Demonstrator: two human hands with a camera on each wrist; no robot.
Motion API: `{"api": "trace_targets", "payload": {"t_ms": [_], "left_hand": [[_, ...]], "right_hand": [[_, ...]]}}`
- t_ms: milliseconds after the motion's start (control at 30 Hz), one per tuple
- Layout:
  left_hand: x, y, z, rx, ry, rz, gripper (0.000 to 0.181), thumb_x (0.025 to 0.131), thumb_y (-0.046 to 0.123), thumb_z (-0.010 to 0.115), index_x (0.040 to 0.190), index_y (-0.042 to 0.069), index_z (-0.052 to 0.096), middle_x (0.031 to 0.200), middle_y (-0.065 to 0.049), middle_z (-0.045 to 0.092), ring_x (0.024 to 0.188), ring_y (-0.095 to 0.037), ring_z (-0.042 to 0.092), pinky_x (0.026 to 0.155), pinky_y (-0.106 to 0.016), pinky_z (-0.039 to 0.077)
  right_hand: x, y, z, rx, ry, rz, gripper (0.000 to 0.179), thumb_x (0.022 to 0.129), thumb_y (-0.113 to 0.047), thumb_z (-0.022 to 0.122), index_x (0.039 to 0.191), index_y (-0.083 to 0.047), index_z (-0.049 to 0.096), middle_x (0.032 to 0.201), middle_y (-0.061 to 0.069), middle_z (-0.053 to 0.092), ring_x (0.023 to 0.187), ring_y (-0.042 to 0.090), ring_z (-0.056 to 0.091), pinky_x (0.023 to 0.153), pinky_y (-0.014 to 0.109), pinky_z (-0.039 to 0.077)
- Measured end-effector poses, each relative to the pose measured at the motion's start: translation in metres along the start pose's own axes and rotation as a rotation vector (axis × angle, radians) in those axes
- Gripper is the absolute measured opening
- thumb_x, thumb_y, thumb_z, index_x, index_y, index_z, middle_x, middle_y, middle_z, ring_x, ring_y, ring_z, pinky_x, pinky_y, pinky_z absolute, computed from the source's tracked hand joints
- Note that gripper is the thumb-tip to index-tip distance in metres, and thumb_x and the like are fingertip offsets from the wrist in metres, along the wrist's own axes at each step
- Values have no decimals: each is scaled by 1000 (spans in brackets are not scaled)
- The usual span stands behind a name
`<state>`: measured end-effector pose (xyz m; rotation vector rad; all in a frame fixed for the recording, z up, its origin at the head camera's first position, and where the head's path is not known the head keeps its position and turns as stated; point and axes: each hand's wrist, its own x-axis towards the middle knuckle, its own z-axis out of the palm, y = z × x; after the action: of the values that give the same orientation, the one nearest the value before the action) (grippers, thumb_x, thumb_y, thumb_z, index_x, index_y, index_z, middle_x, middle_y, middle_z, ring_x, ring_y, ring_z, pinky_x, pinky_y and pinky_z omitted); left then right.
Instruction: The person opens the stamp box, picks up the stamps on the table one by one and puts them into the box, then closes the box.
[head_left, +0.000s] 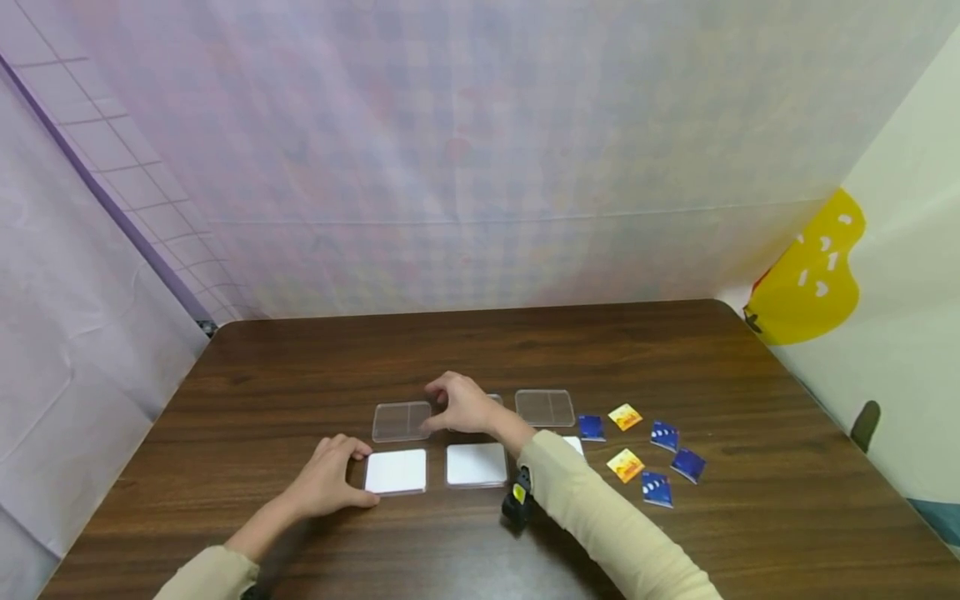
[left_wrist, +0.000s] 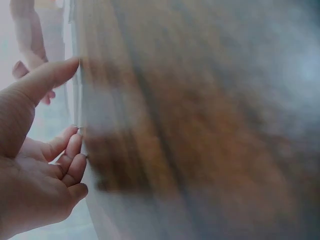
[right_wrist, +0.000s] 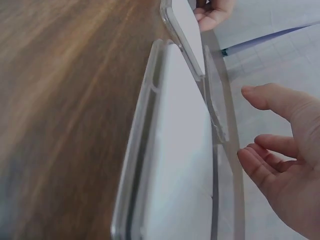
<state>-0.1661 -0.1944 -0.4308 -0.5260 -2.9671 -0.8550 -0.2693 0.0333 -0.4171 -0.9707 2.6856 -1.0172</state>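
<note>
My left hand [head_left: 322, 482] spans the left side of a clear plastic case topped with white cards [head_left: 397, 472]. Its thumb and fingertips grip the case at the near and far corners. In the left wrist view, the thumb and curled fingers meet the case's thin edge. My right hand [head_left: 467, 406] hovers by the clear lid [head_left: 392, 422] behind that case, thumb and fingers apart with nothing between them. A second white-topped case [head_left: 477, 464] lies below the right wrist. The right sleeve covers most of a third case [head_left: 574, 443].
Another clear lid [head_left: 544, 408] lies farther right, and the right hand largely hides a middle lid [head_left: 495, 398]. Several small square packets, blue [head_left: 657, 489] and yellow [head_left: 625, 465], are scattered to the right on the brown wooden table [head_left: 300, 358]. Curtains hang behind.
</note>
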Motion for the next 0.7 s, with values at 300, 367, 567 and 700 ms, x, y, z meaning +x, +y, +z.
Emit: {"api": "trace_targets", "payload": {"t_ms": [300, 367, 567, 700], "left_hand": [[16, 17, -2, -109, 12, 34, 67, 64, 36, 79, 113, -3, 55, 106, -12, 56, 100, -30, 49, 86, -46, 42], [22, 25, 2, -146, 24, 72, 65, 66, 34, 79, 114, -4, 55, 109, -13, 57, 102, -30, 51, 87, -47, 42], [36, 59, 16, -248, 16, 101, 68, 69, 31, 77, 123, 1, 51, 125, -14, 51, 117, -32, 45, 95, -49, 37], [46, 81, 28, -284, -9, 122, 72, 70, 34, 76, 128, 3, 47, 132, -13, 46, 123, -32, 39, 99, -50, 33]], "right_hand": [[-19, 2, -21, 84, 15, -34, 60, 71, -24, 75, 118, 6, 53, 108, 15, 57, 93, 21, 55, 78, 28, 48], [-25, 4, -26, 95, 16, -39, 61, 72, -24, 75, 120, 6, 52, 109, 15, 57, 94, 22, 55, 78, 29, 48], [-46, 13, -38, 106, 26, -60, 57, 74, -22, 73, 119, 4, 52, 109, 14, 57, 94, 24, 55, 75, 31, 50], [-62, 19, -45, 98, 54, -64, 54, 76, -23, 71, 118, 5, 52, 107, 15, 57, 91, 24, 55, 72, 32, 51]]}}
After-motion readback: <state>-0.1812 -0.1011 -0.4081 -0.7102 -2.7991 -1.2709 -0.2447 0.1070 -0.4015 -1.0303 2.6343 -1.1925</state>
